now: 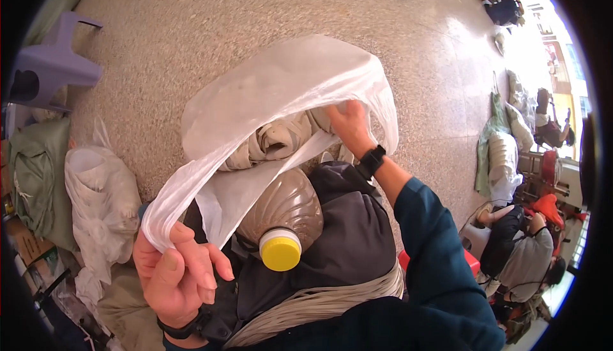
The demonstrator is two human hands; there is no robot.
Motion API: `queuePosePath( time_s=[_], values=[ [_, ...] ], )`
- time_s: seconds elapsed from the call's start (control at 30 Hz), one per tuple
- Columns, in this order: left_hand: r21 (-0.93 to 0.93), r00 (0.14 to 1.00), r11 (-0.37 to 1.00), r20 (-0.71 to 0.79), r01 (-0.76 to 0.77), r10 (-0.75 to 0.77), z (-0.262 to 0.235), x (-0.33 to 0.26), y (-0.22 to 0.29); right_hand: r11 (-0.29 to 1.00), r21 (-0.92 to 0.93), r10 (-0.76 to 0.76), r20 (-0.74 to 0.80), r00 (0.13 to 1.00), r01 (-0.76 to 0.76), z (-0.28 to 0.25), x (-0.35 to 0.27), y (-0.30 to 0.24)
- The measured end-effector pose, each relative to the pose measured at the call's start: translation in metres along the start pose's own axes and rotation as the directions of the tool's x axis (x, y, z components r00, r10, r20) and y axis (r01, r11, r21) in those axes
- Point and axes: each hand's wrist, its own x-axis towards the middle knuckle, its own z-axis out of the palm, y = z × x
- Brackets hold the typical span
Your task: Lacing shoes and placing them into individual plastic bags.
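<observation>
My left hand (pixel 175 273) grips the stretched rim of a translucent white plastic bag (pixel 281 89) at the lower left. My right hand (pixel 350 126) reaches into the bag's mouth and holds its far rim, next to a bundle of pale beige coiled strips (pixel 274 139) inside the bag. A brown plastic bottle with a yellow cap (pixel 281 249) rests on my lap between my arms, just below the bag. A black band sits on each wrist.
White and green sacks (pixel 102 204) lie at the left, a purple plastic stool (pixel 54 63) at the upper left. People sit among stacked bundles (pixel 504 159) at the right. A speckled stone floor (pixel 191 19) spreads ahead. A red seat edge (pixel 471 260) shows under me.
</observation>
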Motion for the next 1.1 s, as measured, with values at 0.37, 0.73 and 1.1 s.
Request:
queuePosePath(
  time_s=[0.37, 0.73, 1.1],
  values=[
    [-0.024, 0.981, 0.984, -0.075, 0.175, -0.176, 0.017, -0.003, -0.003, 0.987, -0.154, 0.025, -0.100, 0.995, -0.040, -0.003, 0.007, -0.004],
    [0.042, 0.982, 0.982, -0.032, 0.185, -0.184, 0.025, 0.000, -0.007, 0.864, -0.501, -0.010, 0.098, 0.995, 0.058, -0.020, -0.017, 0.012],
    [0.003, 0.996, 0.996, 0.026, -0.090, 0.089, 0.001, -0.002, -0.008, 0.881, 0.294, 0.171, 0.535, 0.828, -0.372, 0.035, 0.009, 0.054]
  ],
)
